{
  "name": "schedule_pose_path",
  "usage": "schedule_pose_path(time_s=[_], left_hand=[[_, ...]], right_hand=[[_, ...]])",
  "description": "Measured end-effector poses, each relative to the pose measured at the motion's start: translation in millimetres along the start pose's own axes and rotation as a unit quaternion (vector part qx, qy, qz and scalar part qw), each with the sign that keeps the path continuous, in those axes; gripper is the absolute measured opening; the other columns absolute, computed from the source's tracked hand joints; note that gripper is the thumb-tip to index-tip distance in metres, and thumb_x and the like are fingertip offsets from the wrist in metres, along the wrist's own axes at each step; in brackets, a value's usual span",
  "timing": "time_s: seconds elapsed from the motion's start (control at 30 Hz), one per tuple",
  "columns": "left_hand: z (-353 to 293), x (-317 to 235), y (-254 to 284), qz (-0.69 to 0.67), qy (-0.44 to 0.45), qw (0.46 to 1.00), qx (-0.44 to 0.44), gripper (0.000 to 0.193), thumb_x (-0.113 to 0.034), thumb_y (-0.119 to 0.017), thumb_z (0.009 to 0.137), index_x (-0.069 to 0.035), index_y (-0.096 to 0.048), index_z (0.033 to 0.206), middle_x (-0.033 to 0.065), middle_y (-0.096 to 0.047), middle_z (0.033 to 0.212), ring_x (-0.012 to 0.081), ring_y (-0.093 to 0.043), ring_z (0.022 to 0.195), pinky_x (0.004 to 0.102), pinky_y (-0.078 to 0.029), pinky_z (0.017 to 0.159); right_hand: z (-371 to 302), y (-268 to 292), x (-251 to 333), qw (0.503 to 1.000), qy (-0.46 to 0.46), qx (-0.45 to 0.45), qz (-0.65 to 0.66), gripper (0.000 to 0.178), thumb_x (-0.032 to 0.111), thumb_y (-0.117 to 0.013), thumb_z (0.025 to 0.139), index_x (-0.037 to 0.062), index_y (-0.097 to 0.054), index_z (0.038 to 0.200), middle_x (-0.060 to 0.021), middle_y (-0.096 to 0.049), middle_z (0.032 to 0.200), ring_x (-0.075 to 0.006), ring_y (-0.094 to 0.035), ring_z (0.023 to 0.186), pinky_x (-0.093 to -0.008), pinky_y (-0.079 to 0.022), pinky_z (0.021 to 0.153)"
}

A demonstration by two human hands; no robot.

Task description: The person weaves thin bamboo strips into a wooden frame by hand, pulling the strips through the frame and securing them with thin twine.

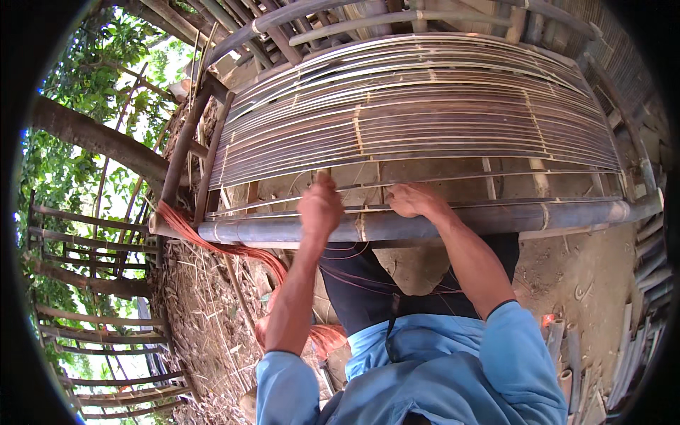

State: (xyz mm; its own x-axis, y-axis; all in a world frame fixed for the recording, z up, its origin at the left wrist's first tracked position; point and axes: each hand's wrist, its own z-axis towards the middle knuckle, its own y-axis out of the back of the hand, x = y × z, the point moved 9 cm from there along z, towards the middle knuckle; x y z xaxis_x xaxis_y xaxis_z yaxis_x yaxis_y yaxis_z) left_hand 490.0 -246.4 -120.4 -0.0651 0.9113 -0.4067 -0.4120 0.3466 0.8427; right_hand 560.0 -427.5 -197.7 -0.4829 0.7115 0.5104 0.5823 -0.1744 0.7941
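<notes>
A bamboo frame with many thin slats (pixel 418 106) laid side by side stands in front of me. A thick bamboo pole (pixel 496 218) forms its near edge. My left hand (pixel 319 205) reaches over that pole, fingers curled at a slat near the frame's edge; whether it grips anything is hidden. My right hand (pixel 414 200) rests just beside it, fingers bent down onto the slats and a thin strip there. A bundle of reddish-orange cord (pixel 212 241) hangs from the pole's left end and trails down past my left forearm.
A bamboo fence (pixel 92 283) and green trees (pixel 85 85) stand to the left. Dry leaves and sticks cover the ground (pixel 205 319) below the frame. Cut bamboo pieces (pixel 637 333) lie on the dirt at the right.
</notes>
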Motion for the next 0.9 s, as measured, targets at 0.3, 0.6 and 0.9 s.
schedule_pose_path(time_s=[0.3, 0.6, 0.9], left_hand=[[1.2, -32.1, -89.0, 0.058, 0.066, 0.993, 0.078, 0.078, -0.016, -0.068, 0.076, 0.007, -0.036, 0.143, 0.028, -0.068, 0.081, 0.0477, -0.068, 0.075, 0.0588, -0.052, 0.066], [13.4, -60.8, -31.3, 0.057, 0.027, 0.985, 0.159, 0.037, -0.026, -0.077, 0.081, -0.004, -0.06, 0.107, 0.0209, -0.074, 0.096, 0.0335, -0.074, 0.081, 0.0431, -0.057, 0.078], [-14.4, -55.4, -15.3, -0.701, 0.213, 0.616, 0.291, 0.067, 0.007, -0.052, 0.09, -0.005, -0.032, 0.153, 0.0176, -0.058, 0.136, 0.01, -0.061, 0.065, 0.0171, -0.034, 0.039]], right_hand=[[0.4, 4.6, -13.9, 0.985, -0.127, -0.068, 0.091, 0.035, 0.023, -0.062, 0.081, -0.0015, -0.074, 0.102, -0.0251, -0.071, 0.112, -0.0415, -0.07, 0.105, -0.0507, -0.056, 0.091], [-33.9, 25.4, -12.5, 0.974, -0.065, -0.217, 0.03, 0.026, 0.023, -0.071, 0.078, 0.0007, -0.075, 0.09, -0.0238, -0.073, 0.09, -0.0416, -0.072, 0.088, -0.0483, -0.059, 0.078], [-78.7, 59.1, -4.1, 0.863, 0.145, -0.206, 0.438, 0.02, 0.012, -0.054, 0.098, -0.0026, -0.068, 0.096, -0.0056, -0.068, 0.087, -0.0141, -0.064, 0.078, -0.0335, -0.053, 0.076]])
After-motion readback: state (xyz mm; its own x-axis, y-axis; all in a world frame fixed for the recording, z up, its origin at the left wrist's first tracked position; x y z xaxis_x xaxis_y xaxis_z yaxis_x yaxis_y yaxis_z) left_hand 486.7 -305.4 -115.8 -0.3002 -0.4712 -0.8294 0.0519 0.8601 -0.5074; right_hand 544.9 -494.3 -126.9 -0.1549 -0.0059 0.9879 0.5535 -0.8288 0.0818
